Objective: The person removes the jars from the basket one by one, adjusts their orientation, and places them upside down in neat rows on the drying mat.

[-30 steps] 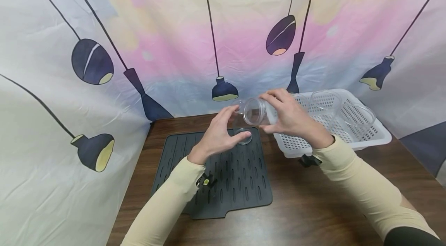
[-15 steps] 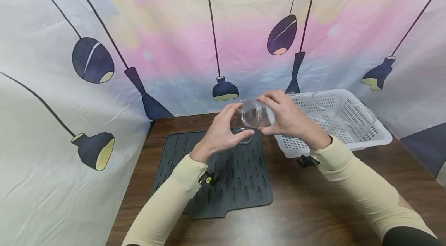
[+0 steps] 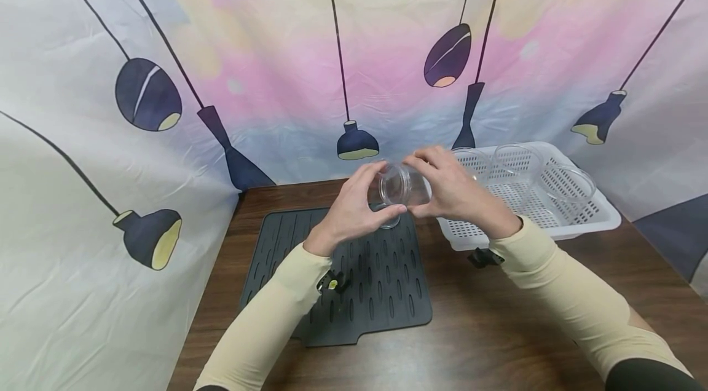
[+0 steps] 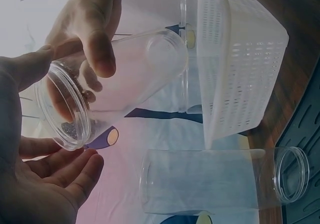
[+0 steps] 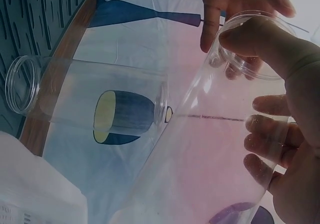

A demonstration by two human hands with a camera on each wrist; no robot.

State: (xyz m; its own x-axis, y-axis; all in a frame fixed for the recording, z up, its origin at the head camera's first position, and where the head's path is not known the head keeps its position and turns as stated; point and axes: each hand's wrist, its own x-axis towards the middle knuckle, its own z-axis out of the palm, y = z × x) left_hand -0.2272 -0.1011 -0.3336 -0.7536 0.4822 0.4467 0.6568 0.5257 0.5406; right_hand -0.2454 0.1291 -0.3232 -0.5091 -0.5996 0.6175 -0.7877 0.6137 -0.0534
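A clear plastic jar (image 3: 415,187) is held tilted on its side, its round threaded mouth facing left. My right hand (image 3: 456,194) grips it around the body, thumb on one side and fingers on the other. Around the mouth rim, my left hand (image 3: 351,209) has its thumb on one side and its fingers on the opposite side, as the left wrist view shows. Just behind the hands, a second clear jar (image 4: 205,179) stands mouth down on the dark ribbed drying mat (image 3: 365,286); the hands hide much of it in the head view.
To the right, a white perforated basket (image 3: 600,219) holds several clear jars (image 3: 570,185). Mat and basket rest on a brown wooden table (image 3: 475,329). A printed cloth (image 3: 276,40) hangs close behind the table's back edge.
My right hand has moved a little left with the jar, away from the basket. The jar's mouth has come between my left thumb and fingers. My left hand has shifted slightly right.
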